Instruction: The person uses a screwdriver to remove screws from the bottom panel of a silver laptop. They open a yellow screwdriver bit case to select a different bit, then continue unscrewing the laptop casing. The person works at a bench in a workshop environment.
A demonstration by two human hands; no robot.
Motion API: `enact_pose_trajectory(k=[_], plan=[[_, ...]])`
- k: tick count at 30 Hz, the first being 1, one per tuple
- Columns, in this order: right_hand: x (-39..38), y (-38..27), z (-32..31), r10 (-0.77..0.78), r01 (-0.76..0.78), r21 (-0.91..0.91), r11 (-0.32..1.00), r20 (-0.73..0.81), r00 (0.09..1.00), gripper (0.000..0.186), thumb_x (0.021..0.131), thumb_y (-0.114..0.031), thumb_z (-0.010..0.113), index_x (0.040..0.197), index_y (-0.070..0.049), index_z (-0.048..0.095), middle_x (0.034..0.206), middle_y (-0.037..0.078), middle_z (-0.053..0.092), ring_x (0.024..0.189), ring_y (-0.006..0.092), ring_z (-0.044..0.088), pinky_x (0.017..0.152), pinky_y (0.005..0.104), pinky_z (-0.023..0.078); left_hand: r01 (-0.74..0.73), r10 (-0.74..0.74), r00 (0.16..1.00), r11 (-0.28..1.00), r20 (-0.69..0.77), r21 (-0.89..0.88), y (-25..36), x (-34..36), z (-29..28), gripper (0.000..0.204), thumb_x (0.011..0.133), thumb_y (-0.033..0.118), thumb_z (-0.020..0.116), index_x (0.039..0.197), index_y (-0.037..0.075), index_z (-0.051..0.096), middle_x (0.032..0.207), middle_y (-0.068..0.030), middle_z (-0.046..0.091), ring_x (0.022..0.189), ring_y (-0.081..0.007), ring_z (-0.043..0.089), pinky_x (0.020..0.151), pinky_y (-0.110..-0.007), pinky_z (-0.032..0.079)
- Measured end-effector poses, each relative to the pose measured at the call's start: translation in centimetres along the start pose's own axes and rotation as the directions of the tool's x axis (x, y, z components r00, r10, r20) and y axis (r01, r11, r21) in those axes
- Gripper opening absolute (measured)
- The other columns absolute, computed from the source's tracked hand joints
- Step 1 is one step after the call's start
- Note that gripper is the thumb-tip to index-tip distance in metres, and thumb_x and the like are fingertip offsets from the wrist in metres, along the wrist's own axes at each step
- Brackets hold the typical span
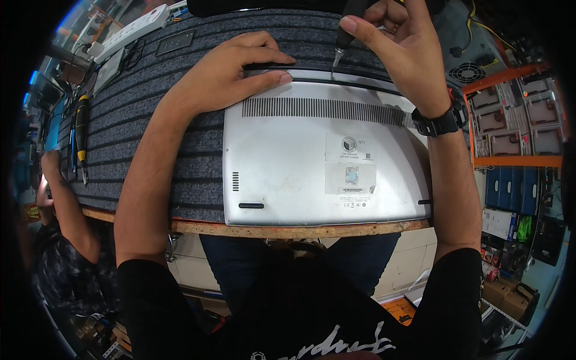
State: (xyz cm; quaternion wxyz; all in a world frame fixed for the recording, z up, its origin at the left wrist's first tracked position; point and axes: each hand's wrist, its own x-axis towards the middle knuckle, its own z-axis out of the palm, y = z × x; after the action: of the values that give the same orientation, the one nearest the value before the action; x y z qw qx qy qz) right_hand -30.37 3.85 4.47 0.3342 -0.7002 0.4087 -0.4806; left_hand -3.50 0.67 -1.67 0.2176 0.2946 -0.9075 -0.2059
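Bare striped grey mat [150,150] on desk left of silver upturned laptop [318,162], open for passage. Upper left blocked by white power strip [135,27], black-yellow screwdriver [81,129]. Left hand [234,75] and right hand [402,42] crowd laptop's far edge.

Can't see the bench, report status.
Left hand flat on silver upturned laptop far edge. Right hand holds black screwdriver, tip at that edge. Nothing blocking.

We see a matt silver metal laptop base [300,174] on ribbed grey cloth matting [150,120] (worktop [300,229] edge: rough bare wood).
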Motion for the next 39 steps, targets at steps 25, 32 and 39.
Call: enact_pose_trajectory(k=[25,32,39], plan=[[0.4,-0.3,0.0,-0.044,0.044,-0.073,0.996,0.010,0.999,0.064,0.092,0.001,0.073,0.147,-0.005,0.043,0.088,-0.001,0.054,0.078,0.0046,0.051,0.069,0.0174,0.044,-0.034,0.034,0.999,0.999,-0.019,0.008,-0.3,0.6,-0.2,0.032,0.095,0.026,0.072,0.119,0.005,0.075,0.104,-0.0055,0.065,0.097,-0.0188,0.063,0.084,-0.033,0.051],[0.6,1.6,-0.3,-0.119,0.117,0.059,0.991,0.034,0.992,0.064,0.093,0.004,0.070,0.150,-0.004,0.041,0.090,0.000,0.054,0.081,0.0053,0.051,0.072,0.0178,0.045,-0.021,0.021,1.000,1.000,-0.022,0.023,-0.3,0.6,-0.1,0.032,0.095,0.026,0.072,0.119,0.006,0.075,0.104,-0.0052,0.065,0.097,-0.0190,0.063,0.085,-0.033,0.051],[0.7,1.5,-0.5,-0.088,0.084,0.066,0.994,0.050,0.995,0.064,0.095,0.005,0.067,0.151,-0.004,0.038,0.091,-0.001,0.054,0.082,0.0056,0.051,0.073,0.0179,0.045,-0.024,0.025,0.999,0.999,-0.031,0.033,-0.3,0.6,-0.1,0.032,0.094,0.026,0.073,0.119,0.007,0.076,0.104,-0.0050,0.066,0.096,-0.0188,0.063,0.085,-0.033,0.051]])
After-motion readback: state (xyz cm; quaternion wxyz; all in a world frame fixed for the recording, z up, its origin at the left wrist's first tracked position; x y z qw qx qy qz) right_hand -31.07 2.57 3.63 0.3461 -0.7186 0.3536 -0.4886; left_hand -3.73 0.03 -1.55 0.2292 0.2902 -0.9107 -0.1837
